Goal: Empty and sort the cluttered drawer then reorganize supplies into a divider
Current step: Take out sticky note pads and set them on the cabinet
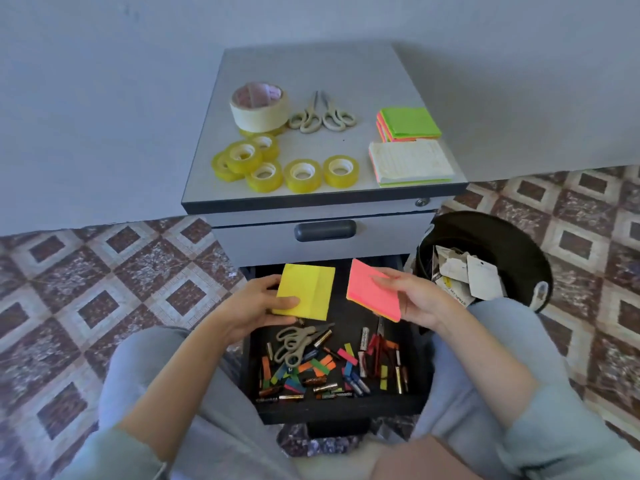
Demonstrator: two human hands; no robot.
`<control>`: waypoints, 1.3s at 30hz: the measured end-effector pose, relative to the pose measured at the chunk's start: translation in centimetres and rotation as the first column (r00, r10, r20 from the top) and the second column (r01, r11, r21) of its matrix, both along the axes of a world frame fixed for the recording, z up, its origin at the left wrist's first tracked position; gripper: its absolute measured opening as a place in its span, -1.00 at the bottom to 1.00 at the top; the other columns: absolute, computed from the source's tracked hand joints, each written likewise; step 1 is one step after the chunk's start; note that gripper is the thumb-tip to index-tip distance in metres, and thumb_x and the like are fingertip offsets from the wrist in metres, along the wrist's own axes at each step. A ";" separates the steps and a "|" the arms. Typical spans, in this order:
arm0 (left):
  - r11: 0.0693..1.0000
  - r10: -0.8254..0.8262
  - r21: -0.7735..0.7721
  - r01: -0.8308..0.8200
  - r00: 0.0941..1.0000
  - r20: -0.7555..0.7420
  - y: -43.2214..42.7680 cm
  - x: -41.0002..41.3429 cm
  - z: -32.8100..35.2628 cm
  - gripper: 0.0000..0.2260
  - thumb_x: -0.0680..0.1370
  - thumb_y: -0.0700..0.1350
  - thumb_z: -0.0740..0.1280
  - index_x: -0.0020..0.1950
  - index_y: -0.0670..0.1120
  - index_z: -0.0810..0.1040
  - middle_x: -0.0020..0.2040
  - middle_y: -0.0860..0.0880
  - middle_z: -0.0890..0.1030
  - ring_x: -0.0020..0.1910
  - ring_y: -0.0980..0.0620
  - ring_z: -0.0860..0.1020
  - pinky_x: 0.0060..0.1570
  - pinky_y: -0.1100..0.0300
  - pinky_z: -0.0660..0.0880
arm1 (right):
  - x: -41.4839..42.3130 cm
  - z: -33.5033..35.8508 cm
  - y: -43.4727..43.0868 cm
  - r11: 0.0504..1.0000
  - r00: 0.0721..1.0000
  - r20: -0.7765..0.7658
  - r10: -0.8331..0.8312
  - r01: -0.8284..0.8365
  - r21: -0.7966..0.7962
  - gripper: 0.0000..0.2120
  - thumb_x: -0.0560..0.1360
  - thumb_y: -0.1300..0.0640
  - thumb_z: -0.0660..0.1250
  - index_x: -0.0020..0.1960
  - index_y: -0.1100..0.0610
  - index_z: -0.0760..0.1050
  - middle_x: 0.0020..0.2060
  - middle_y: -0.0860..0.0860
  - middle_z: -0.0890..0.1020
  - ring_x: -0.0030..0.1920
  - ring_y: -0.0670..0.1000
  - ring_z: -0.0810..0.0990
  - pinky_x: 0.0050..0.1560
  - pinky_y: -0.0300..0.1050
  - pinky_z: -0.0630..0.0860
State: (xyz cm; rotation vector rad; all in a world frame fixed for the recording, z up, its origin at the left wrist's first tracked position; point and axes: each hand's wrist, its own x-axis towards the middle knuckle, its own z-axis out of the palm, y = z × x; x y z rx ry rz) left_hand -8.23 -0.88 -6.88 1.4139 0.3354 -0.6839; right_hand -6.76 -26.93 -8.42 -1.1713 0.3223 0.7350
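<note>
Drawer (pixel 341 408), the lower one of a grey pedestal cabinet (pixel 346 74), stands pulled out between a seated person's knees, its black tray strewn with beige scissors (pixel 298 342), loose batteries (pixel 322 388) and coloured page flags (pixel 318 363). A red-handled tool (pixel 377 344) along the right side is too jumbled to identify. The left hand (pixel 252 306) pinches a yellow sticky-note pad (pixel 306 292), thumb on top and fingers beneath. The right hand (pixel 415 299) grips a tilted pink sticky-note pad (pixel 370 291), with most of its fingers hidden behind the paper. Both pads are held above the drawer's rear half and screen what lies there.

On the cabinet top sit a masking tape roll (pixel 259 107), a cluster of clear tape rolls (pixel 301 173) with one partly hidden under the masking tape, two pairs of scissors (pixel 322 114) and two stacks of neon notes (pixel 408 123). A black waste bin (pixel 512 251) holding torn packaging stands to the right, its near edge cut off by a knee.
</note>
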 end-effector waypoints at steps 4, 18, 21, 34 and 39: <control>0.999 -0.033 0.006 0.032 0.999 0.042 -1.3 0.6 2.9 -0.86 0.54 -0.29 0.26 0.05 -0.17 0.55 -0.09 -0.08 0.64 -0.14 0.03 0.63 -0.28 0.27 0.59 | 1.2 2.9 -1.0 0.995 0.992 0.099 -0.079 0.084 -0.048 -0.85 0.52 0.15 0.25 0.02 0.19 0.52 -0.25 0.02 0.66 -0.27 -0.07 0.63 -0.29 -0.22 0.53; 0.998 0.065 -0.024 -0.061 0.974 0.217 -8.2 6.7 11.8 -0.95 0.53 -0.25 0.32 -0.10 -0.13 0.56 -0.30 0.04 0.64 -0.37 0.17 0.59 -0.30 0.32 0.58 | 3.8 11.2 -8.1 0.918 0.906 0.148 -0.396 0.388 0.083 -0.78 0.61 0.27 0.01 0.00 0.29 0.41 -0.51 0.02 0.46 -0.62 -0.14 0.39 -0.65 -0.31 0.29; 0.996 0.091 -0.002 -0.093 0.969 0.230 -9.6 8.9 12.3 -0.90 0.50 -0.24 0.35 0.00 -0.16 0.53 -0.28 0.01 0.60 -0.44 0.17 0.57 -0.40 0.38 0.52 | 4.3 11.2 -10.1 0.866 0.857 0.124 -0.501 0.494 0.083 -0.80 0.59 0.31 0.03 -0.13 0.26 0.39 -0.60 0.00 0.36 -0.66 -0.13 0.28 -0.70 -0.31 0.16; 0.999 0.049 -0.002 -0.050 0.955 0.292 -15.4 17.8 15.0 -0.96 0.56 -0.32 0.24 -0.04 -0.25 0.48 -0.21 -0.12 0.57 -0.49 0.13 0.60 -0.42 0.36 0.55 | 2.5 11.7 -14.1 0.674 0.701 -0.021 -0.713 0.693 0.254 -0.88 0.57 0.37 0.14 0.03 0.37 0.43 -0.18 0.18 0.52 -0.31 0.06 0.60 -0.50 -0.31 0.53; 0.997 0.053 0.041 -0.067 0.957 0.285 -16.7 19.3 14.1 -0.95 0.56 -0.32 0.25 -0.10 -0.25 0.46 -0.20 -0.12 0.52 -0.52 0.14 0.58 -0.45 0.35 0.54 | 2.0 11.4 -15.3 0.718 0.727 0.008 -0.686 0.675 0.169 -0.90 0.56 0.33 0.18 -0.05 0.33 0.46 -0.23 0.14 0.53 -0.36 0.00 0.60 -0.50 -0.32 0.52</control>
